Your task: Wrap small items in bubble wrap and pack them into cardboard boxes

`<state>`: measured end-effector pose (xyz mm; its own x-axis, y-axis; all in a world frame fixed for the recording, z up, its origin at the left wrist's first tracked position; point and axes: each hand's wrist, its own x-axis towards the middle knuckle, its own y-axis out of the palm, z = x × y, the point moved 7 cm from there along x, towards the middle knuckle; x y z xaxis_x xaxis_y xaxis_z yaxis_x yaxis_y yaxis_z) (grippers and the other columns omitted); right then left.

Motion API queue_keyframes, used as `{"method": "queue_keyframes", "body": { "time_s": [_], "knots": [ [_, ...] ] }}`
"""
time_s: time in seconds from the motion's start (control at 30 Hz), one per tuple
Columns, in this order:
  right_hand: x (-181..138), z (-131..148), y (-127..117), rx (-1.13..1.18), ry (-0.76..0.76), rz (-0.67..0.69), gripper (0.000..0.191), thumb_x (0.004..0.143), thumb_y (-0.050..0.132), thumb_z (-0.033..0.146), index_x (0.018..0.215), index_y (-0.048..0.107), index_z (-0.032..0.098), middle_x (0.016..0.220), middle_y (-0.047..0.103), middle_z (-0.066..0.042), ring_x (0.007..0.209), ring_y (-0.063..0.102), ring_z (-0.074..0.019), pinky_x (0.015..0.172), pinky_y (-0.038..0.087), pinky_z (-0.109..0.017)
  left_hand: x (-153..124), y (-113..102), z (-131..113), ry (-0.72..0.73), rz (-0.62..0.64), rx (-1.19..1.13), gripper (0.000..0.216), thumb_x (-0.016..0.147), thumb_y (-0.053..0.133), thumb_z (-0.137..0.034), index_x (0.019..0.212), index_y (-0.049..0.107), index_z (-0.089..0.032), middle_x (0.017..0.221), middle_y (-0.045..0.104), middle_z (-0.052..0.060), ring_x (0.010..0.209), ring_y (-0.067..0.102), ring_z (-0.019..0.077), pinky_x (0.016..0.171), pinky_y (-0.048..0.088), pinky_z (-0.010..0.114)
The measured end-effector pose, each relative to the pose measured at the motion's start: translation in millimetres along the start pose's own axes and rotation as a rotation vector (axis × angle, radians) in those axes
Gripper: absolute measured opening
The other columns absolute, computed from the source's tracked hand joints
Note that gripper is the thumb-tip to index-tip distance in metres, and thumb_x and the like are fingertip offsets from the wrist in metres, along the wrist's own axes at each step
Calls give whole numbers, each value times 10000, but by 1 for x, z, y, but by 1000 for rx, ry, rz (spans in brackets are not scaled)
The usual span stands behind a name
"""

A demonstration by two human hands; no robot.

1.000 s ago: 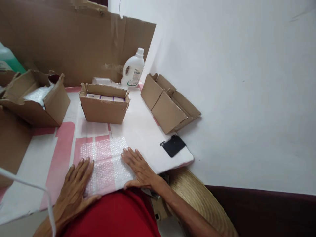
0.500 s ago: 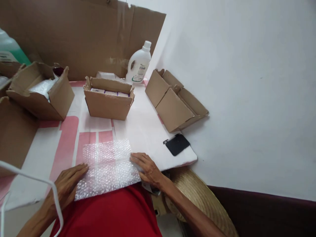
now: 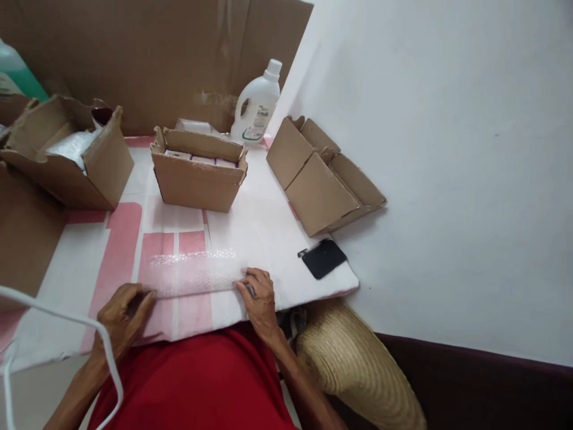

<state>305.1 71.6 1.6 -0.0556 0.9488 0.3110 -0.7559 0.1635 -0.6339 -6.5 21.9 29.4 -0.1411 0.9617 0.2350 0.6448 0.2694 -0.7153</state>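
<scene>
The bubble wrap [image 3: 192, 273] is held at both ends: its left end is pinched in the closed grip of the left hand [image 3: 123, 313], its right end in that of the right hand [image 3: 258, 298]. The wrap is seen folded or lifted into a narrow band, though which cannot be told, and it lies across the near part of the bench [image 3: 264, 233]. Beyond it an open box [image 3: 197, 179] is set; to the right a black card [image 3: 323, 258] and an empty box [image 3: 320, 179] are found
</scene>
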Motion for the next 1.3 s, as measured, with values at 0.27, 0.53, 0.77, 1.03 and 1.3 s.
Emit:
{"method": "queue_keyframes", "body": {
  "time_s": [0.27,0.53,0.77,1.03,1.3],
  "knots": [
    [1,5,8,-74,78,-57,215,967,630,279,766,596,211,1040,684,-81,1025,576,-251,898,429,-411,7,3,-11,1,-66,116,274,902,547,-469,799,572,-217,781,625,32,764,617,204,718,506,344],
    [4,2,10,-75,131,-67,204,936,671,245,768,561,211,987,674,-58,998,566,-249,867,396,-390,3,4,-9,14,-171,200,290,918,563,-457,1012,579,-184,925,623,71,847,626,238,762,524,377],
    [7,4,13,-103,149,-43,167,915,669,223,786,564,222,956,654,-48,965,559,-251,857,405,-390,-4,30,-34,402,-34,362,372,932,442,-101,1247,616,-194,1214,673,125,1174,598,284,967,462,430],
    [17,-2,0,-137,143,-45,149,965,519,202,831,578,230,898,616,-63,920,552,-262,867,469,-427,-15,50,-21,499,78,258,402,931,478,-128,1272,650,-252,1285,680,99,1227,607,255,974,496,394],
    [-15,101,59,-135,-457,277,459,1031,471,348,1454,477,170,1480,546,-133,1424,438,-266,1169,388,-451,-14,46,-27,554,23,255,382,915,491,-144,1258,637,-228,1248,687,106,1178,628,249,951,506,378]
  ]
}}
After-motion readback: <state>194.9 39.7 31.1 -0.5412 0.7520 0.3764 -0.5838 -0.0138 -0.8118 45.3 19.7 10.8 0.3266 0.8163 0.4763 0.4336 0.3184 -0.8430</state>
